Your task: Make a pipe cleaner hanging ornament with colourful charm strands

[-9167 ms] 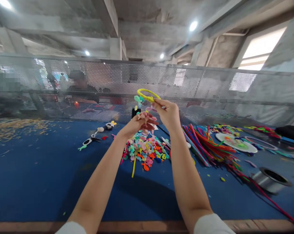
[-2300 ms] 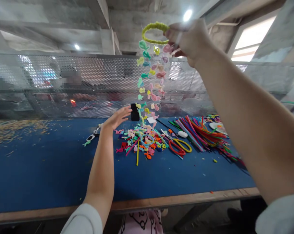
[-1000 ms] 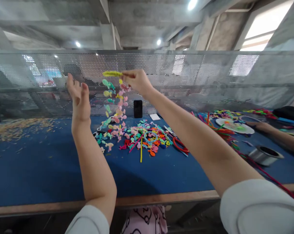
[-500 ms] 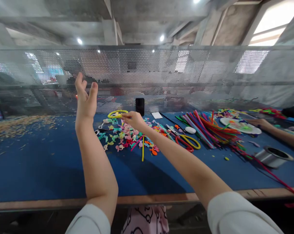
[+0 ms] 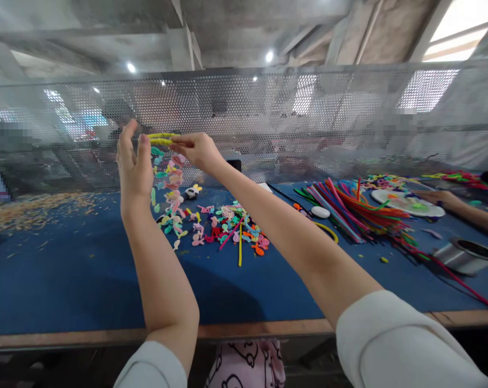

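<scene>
My right hand (image 5: 195, 151) pinches the right side of a yellow fuzzy ring (image 5: 161, 136), held up above the table. Strands of small pastel pipe-cleaner pieces (image 5: 174, 178) hang below it, their lower ends over the pile on the table. My left hand (image 5: 134, 167) is upright at the ring's left side, thumb and fingers apart; whether it touches the ring I cannot tell. Under and right of the strands lies a heap of small coloured pipe-cleaner shapes (image 5: 228, 215), with a loose yellow stem (image 5: 240, 248) at its front.
A bundle of coloured pipe cleaners (image 5: 349, 207), a white oval object (image 5: 320, 212) and a wire spool (image 5: 466, 253) lie to the right. Another person's hand (image 5: 438, 198) rests by a white plate (image 5: 405, 205). A perforated metal screen (image 5: 268, 118) stands behind; wood shavings (image 5: 37, 207) lie left.
My right hand has raised the yellow ring from the pile, up and left to beside my left hand. The strands now hang from it. My left hand has barely moved.
</scene>
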`<state>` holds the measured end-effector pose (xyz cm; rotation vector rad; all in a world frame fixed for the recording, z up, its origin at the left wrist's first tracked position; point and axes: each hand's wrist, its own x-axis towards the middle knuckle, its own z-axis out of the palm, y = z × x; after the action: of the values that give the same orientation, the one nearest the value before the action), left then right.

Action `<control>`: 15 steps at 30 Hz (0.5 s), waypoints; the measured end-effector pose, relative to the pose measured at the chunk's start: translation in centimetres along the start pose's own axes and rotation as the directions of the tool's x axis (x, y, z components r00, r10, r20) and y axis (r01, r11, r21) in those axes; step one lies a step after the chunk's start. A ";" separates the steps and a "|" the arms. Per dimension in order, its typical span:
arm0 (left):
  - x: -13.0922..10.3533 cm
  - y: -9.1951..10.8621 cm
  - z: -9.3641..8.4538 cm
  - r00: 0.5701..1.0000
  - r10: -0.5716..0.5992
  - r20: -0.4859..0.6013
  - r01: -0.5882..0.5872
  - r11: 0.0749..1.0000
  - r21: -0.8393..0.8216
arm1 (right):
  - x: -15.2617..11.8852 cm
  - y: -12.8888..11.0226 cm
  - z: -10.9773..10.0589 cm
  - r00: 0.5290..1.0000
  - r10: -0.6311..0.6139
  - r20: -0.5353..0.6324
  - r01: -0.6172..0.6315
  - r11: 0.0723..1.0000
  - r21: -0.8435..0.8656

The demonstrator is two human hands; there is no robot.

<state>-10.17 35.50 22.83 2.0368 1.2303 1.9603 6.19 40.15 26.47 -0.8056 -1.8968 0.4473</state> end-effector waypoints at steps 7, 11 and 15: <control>-0.1 -0.2 0.4 0.995 -0.036 -0.098 0.026 0.995 -0.097 | -6.7 5.9 2.8 0.992 0.095 0.085 -0.076 0.976 -0.204; -0.2 -0.1 0.8 0.992 -0.048 -0.116 0.033 0.991 -0.131 | -11.3 9.3 4.7 0.967 0.201 0.158 -0.142 0.937 -0.320; -0.1 -0.2 1.0 0.991 -0.072 -0.116 0.061 0.994 -0.094 | -15.0 10.6 5.7 0.914 0.284 0.290 -0.077 0.822 -0.564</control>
<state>-9.38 36.02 22.46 1.8367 1.1915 2.0929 8.98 37.37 7.68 -1.3702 -2.3484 0.1687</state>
